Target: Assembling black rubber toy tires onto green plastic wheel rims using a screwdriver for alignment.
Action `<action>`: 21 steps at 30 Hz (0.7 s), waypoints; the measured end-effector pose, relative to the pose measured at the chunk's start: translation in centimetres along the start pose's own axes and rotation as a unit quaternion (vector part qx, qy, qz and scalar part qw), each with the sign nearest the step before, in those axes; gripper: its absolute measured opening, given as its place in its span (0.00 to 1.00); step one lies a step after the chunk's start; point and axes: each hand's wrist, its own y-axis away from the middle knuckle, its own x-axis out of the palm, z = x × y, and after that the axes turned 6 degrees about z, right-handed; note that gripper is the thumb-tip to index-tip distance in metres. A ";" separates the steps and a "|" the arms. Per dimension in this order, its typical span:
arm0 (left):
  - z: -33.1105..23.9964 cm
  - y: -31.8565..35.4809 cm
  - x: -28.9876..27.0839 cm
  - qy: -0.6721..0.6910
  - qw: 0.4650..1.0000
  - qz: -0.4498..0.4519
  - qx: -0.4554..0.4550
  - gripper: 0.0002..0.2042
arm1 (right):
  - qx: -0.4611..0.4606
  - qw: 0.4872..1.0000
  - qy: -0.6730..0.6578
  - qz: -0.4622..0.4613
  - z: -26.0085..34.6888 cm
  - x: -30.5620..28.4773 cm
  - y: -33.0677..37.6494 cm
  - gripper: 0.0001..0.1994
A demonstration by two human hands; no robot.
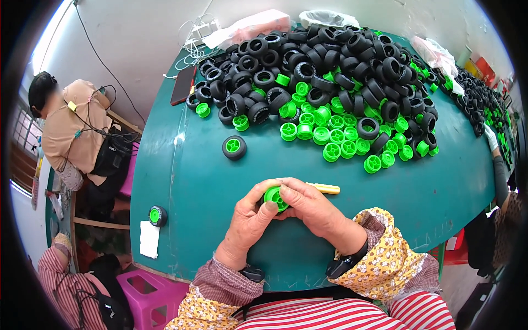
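The left hand [248, 219] and right hand [312, 210] grip a green wheel [274, 197] over the counter [209, 187]; at twelve o'clock from them, beyond piled black tires [322, 83], sits a white plastic bag [330, 20], contents unclear.

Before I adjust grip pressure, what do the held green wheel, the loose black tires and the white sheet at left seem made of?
Green wheel: probably molded plastic, slightly glossy, judging by its even bright color and spokes.
Black tires: likely rubber, possibly soft plastic; mostly matte, with dull highlights.
White sheet: paper or thin cloth, matte, lying flat without shine; I can't tell which.
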 end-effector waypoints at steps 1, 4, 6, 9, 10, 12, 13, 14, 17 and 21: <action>0.0 -0.1 -0.1 0.001 1.000 0.016 0.001 0.17 | 0.000 1.000 -0.001 -0.005 0.1 0.1 0.1 0.22; 0.0 -0.1 -0.1 0.006 0.999 0.027 -0.035 0.19 | -0.001 1.000 0.005 -0.010 -0.2 0.0 -0.1 0.22; 0.0 -0.2 -0.1 -0.022 0.999 0.026 -0.036 0.19 | -0.003 1.000 0.012 -0.013 -0.2 0.1 -0.1 0.22; -0.1 -0.1 -0.2 0.045 0.997 0.027 -0.064 0.19 | -0.010 0.999 0.053 -0.010 0.4 0.7 0.0 0.22; -0.2 0.0 -0.3 0.138 0.986 0.028 -0.089 0.19 | -0.029 0.997 0.067 0.001 0.8 0.9 0.0 0.21; 0.1 -0.1 -0.4 0.155 0.982 0.014 -0.103 0.18 | -0.048 0.995 0.081 0.011 0.6 1.2 -0.1 0.21; 0.2 -0.1 -0.5 0.173 0.978 0.001 -0.116 0.18 | -0.103 0.981 0.153 -0.053 -0.3 1.3 -0.1 0.21; 0.2 -0.1 -0.5 0.173 0.978 0.001 -0.115 0.18 | -0.156 0.955 0.224 -0.117 -0.8 1.3 -0.1 0.20; 0.3 -0.2 -0.6 0.154 0.978 -0.015 -0.140 0.17 | -0.180 0.954 0.198 -0.136 -1.4 1.0 -0.5 0.18; 0.6 -0.1 -0.8 0.145 0.977 -0.069 -0.143 0.16 | -0.155 0.970 0.154 -0.110 -1.7 0.6 -0.5 0.13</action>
